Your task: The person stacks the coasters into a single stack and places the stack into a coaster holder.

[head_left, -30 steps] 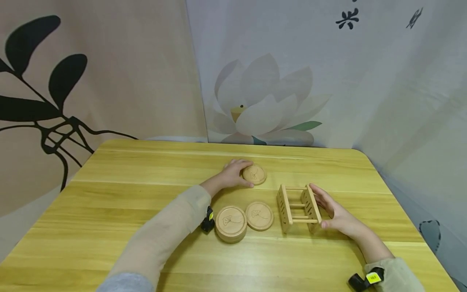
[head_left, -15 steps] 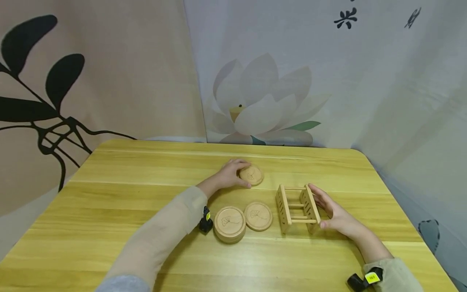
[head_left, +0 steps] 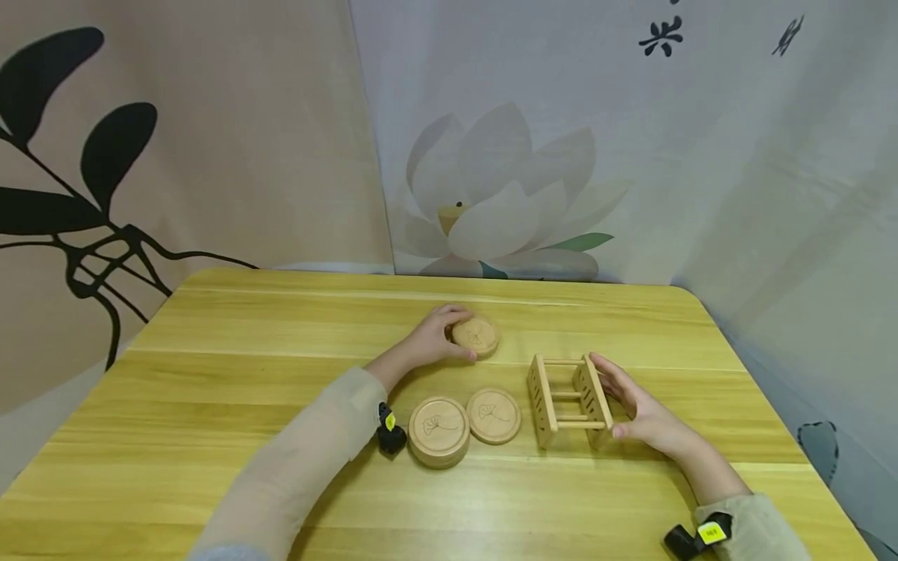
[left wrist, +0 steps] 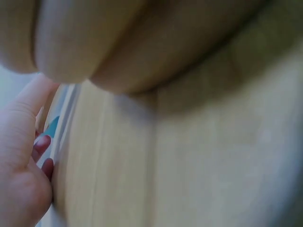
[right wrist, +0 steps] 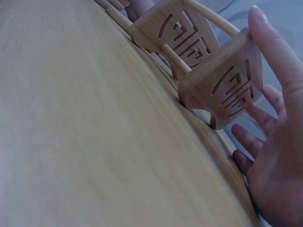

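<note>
At the far middle of the table, my left hand (head_left: 429,343) grips a round wooden coaster (head_left: 481,340) by its left edge, between thumb and fingers. The coaster lies flat, low over the wood, with a leaf carved on top. Nearer to me is a stack of similar coasters (head_left: 438,431), with a single coaster (head_left: 495,417) at its right side. My right hand (head_left: 648,417) holds the right end panel of a wooden coaster rack (head_left: 571,396), thumb at the front, fingers toward the back. Cut-out line patterns show in both panels (right wrist: 232,90) in the right wrist view.
The wooden table (head_left: 175,374) reaches back to a fabric backdrop (head_left: 281,156) printed with a flower and dark leaves. A small black camera (head_left: 390,436) on the left wrist sits close beside the coaster stack.
My left hand has drawn the coaster slightly to the left. The right hand and the rack keep their place, and the whole view shifts a little.
</note>
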### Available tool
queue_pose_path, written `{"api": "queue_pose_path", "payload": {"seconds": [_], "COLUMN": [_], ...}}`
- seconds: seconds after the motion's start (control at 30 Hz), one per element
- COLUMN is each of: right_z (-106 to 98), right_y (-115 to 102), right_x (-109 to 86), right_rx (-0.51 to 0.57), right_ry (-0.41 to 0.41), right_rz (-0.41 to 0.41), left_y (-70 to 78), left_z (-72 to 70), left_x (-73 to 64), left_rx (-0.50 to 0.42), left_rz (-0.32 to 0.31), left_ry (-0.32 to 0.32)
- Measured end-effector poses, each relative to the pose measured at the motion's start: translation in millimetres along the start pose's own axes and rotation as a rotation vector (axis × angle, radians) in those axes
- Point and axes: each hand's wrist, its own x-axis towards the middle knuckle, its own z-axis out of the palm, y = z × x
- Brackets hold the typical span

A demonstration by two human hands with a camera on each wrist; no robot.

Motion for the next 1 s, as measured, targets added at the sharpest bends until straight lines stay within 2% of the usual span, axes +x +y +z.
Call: {"api": "queue_pose_path", "payload": {"seconds": [0.53, 0.8, 1.0], "right_z": [0.0, 0.7, 0.5], "right_y": [-0.6, -2.1, -1.7], "right_x": [0.7, 1.3, 0.6], "right_rx": [0.0, -0.004, -0.006], "right_ry": [0.003, 0.001, 0.004], "right_rz": [0.006, 0.003, 0.001], "left_y": [-7.0, -4.4, -0.9], "left_z": [0.8, -2.8, -3.9], "left_x": [-12.3, -23.8, -32.5], "left_rx": [-0.176, -0.283, -0.293], "left_rz": [-0.022, -0.034, -0.026], "left_ry": [0.163, 0.186, 0.194]}}
